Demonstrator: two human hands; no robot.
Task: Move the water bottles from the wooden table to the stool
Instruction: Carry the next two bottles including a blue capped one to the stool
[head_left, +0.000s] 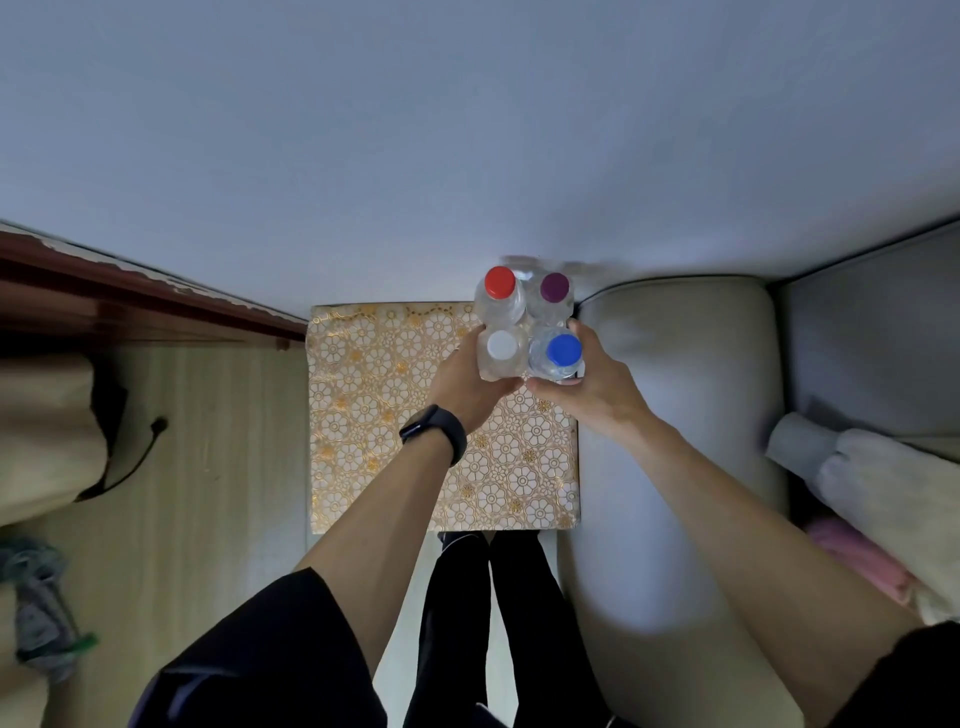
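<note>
Several clear water bottles stand close together at the far right corner of a square surface (374, 415) covered in a gold floral cloth. The red-capped bottle (500, 283) and the purple-capped bottle (554, 287) are at the back. My left hand (467, 382) grips the white-capped bottle (502, 345). Beside it, my right hand (592, 382) grips the blue-capped bottle (563, 349). Both held bottles are upright. A black band sits on my left wrist.
A beige sofa arm (675, 374) runs along the right edge of the cloth-covered surface. A dark wooden edge (130, 296) and a light wood panel (223, 441) lie to the left. The pale wall is just behind the bottles. My legs stand in front.
</note>
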